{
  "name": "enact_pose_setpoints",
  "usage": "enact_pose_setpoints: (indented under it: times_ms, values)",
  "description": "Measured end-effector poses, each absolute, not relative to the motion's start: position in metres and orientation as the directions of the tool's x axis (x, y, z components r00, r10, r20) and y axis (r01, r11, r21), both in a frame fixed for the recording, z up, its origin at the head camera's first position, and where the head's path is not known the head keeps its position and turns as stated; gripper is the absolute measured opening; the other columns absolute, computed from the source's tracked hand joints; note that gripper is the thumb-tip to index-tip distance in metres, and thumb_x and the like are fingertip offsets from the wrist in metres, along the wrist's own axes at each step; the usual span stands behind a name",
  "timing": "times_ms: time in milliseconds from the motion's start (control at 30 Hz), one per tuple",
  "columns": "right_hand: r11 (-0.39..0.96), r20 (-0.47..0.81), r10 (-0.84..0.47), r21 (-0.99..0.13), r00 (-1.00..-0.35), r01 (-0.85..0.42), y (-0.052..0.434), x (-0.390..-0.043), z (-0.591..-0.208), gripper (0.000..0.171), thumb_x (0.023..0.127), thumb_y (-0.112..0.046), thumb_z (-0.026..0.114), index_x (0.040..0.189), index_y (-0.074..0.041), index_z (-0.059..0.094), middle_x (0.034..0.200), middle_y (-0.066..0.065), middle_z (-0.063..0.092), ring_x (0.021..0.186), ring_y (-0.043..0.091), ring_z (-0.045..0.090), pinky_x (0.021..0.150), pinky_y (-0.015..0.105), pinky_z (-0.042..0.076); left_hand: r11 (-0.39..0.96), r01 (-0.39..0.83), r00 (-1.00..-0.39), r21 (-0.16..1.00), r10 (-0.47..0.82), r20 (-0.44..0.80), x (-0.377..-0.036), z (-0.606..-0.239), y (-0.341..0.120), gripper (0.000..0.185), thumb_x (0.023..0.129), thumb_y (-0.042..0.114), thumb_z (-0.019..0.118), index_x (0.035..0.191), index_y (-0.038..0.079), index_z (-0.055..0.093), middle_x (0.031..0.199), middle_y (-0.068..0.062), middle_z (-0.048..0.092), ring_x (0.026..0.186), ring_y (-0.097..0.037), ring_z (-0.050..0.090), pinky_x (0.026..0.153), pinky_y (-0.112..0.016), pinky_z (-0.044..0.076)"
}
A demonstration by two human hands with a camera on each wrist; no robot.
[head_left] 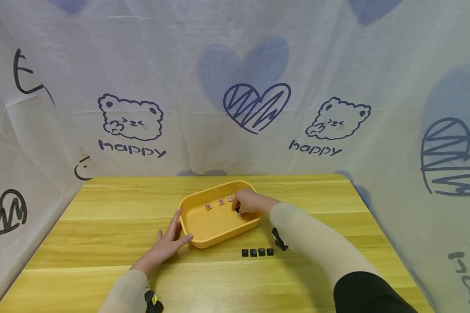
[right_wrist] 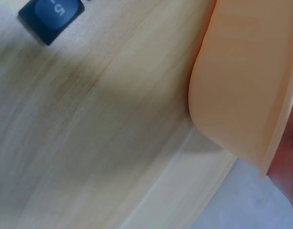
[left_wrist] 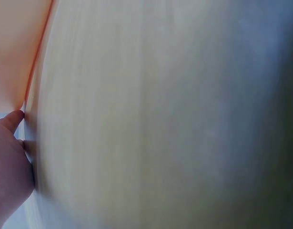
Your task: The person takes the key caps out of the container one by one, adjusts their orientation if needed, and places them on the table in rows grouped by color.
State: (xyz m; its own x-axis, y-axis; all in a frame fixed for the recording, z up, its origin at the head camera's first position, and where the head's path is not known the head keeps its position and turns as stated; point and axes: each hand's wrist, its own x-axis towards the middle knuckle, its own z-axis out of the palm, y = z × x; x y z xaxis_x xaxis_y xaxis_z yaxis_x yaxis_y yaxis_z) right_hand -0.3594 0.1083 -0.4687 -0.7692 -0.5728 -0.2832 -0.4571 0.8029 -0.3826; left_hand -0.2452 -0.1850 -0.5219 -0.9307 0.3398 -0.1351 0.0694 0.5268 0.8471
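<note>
Yellow tray [head_left: 203, 238] steadied by flat left hand [head_left: 168, 243]. Right hand [head_left: 247, 202] pinches a dark keycap [head_left: 237, 210] inside. Pinch is slight; keycap may slip.

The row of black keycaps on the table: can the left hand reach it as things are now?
Probably yes. The left hand rests open against the yellow tray's near left corner, and the black keycaps lie on bare table to its right, in front of the tray. Nothing stands between; only the right forearm passes beyond them.
</note>
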Motion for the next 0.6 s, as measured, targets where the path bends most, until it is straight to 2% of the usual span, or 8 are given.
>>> enact_pose_setpoints:
  times_ms: [167,367,600]
  values:
    - [0.810,-0.309,-0.563,-0.389,-0.767,-0.438,0.1075,-0.3578,-0.4669,0.024,0.085,0.006,0.070,0.104,-0.006,0.077,0.099,0.004,0.073,0.087,0.013,0.067,0.075,0.026,0.055,0.526,0.071,-0.929,0.848,0.343,-0.135,-0.2455,-0.5217,-0.1854,0.092,0.098,0.041,0.058,0.157,0.023,-0.010,0.156,-0.026,0.019,0.145,-0.037,0.015,0.106,-0.061,-0.021]
    - [0.813,-0.315,-0.569,-0.353,-0.760,-0.462,0.1059,-0.3571,-0.4669,0.021,0.085,0.000,0.072,0.103,-0.008,0.077,0.098,0.002,0.073,0.088,0.012,0.066,0.077,0.026,0.055,0.528,0.069,-0.931,0.846,0.338,-0.135,-0.2452,-0.5213,-0.1851,0.092,0.098,0.041,0.058,0.157,0.023,-0.010,0.156,-0.025,0.019,0.145,-0.036,0.015,0.106,-0.061,-0.021]
    - [0.810,-0.304,-0.575,-0.342,-0.759,-0.476,0.1061,-0.3579,-0.4681,0.013,0.086,-0.005,0.071,0.095,-0.010,0.078,0.091,-0.002,0.071,0.080,0.009,0.063,0.076,0.027,0.054,0.522,0.066,-0.928,0.850,0.346,-0.141,-0.2459,-0.5208,-0.1856,0.091,0.098,0.041,0.057,0.157,0.024,-0.011,0.156,-0.025,0.017,0.145,-0.036,0.014,0.106,-0.061,-0.022]
